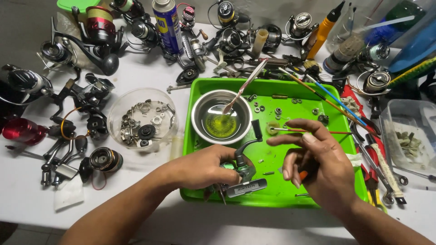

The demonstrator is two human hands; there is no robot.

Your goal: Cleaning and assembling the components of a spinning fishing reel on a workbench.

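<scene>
From my head camera, my left hand [204, 167] was clamped around a stripped reel body [240, 174], its grey metal foot jutting out toward me and its dark stem rising just ahead of my knuckles. My right hand [318, 168] was closed on two things: a thin red-handled brush [313, 131] pinched between thumb and forefinger, pointing left toward the reel, and an orange-handled tool [303, 174] tucked in the curled lower fingers. I could not tell what kind of tool it was.

I judged the work roughly midway: the reel was already apart, since small washers and rings [278, 110] lay loose on the green plastic tray [272, 195] beyond my right hand, and more shiny parts sat in a clear round tub [141, 119] left of my left hand. Putting it back together seemed not yet begun.

Just ahead of my left hand stood a polished steel bowl [221, 115] holding yellow-green liquid, with a flat stick resting in it. Past it, far from both hands, other reels [97, 27], glossy black and red, crowded the white worktop [41, 199]. Red-gripped pliers [377, 172] lay right of my right hand.
</scene>
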